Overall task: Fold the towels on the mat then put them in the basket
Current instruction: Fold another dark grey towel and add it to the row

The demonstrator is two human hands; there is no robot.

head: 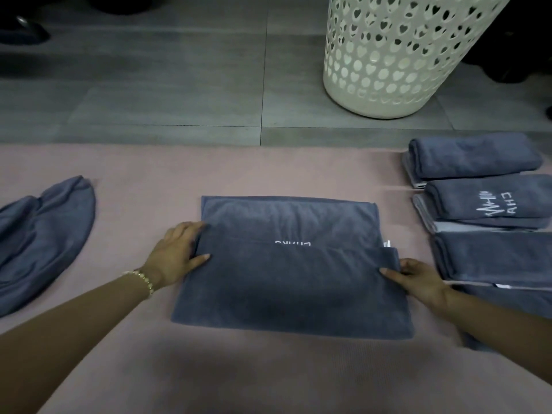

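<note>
A blue-grey towel [291, 282] lies in the middle of the pink mat [268, 375], its near part folded up over the far part. My left hand [176, 253] pinches the folded flap's left edge, thumb on top. At the flap's right edge my right hand [418, 279] pinches it the same way. White lettering shows just above the fold line. The white basket [397, 55] with heart-shaped holes stands on the grey floor beyond the mat, to the right.
Several folded blue-grey towels [490, 204] lie in a row along the mat's right side. A crumpled towel [41, 243] lies at the mat's left. Grey floor tiles [167, 94] stretch beyond the mat. Dark objects sit at the top left corner.
</note>
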